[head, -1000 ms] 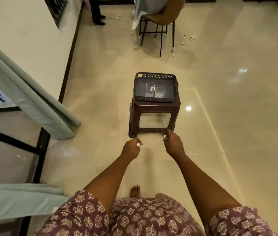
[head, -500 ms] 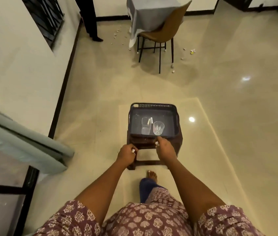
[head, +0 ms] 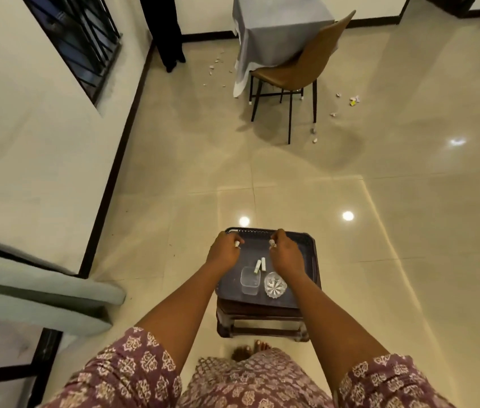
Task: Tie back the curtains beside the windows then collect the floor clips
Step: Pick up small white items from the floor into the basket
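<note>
**Clips Held Over the Tray**

Glossy cream floor tiles (head: 409,260) filled the room, with a pale wall and a barred window (head: 79,39) on the left and a light green curtain (head: 41,293) hanging low at the left edge. Near the person's feet stood a brown plastic stool (head: 262,322), and on it sat a dark tray (head: 311,260) with a perforated rim.

Both hands hovered over the far half of the tray. The left hand (head: 223,251) had its fingers curled and pinched a small white clip (head: 237,244) at the fingertips. The right hand (head: 285,254) was likewise curled, its fingers pinching another small clip (head: 272,243), which looked whitish with a metallic glint. The two hands were near each other but apart.

On the tray's floor, between the hands, lay two more white clips (head: 260,265) side by side. Just nearer the person stood a clear square container (head: 250,280) and, beside it on the right, a cut-glass bowl (head: 275,285); one clip's end reached the container's rim.

Farther off, a brown chair (head: 297,72) was pushed against a surface draped in a grey cloth (head: 277,28). Small white scraps (head: 314,135) lay scattered on the floor around the chair legs and near the skirting. Someone's dark trouser legs (head: 165,28) showed by the far wall.
</note>
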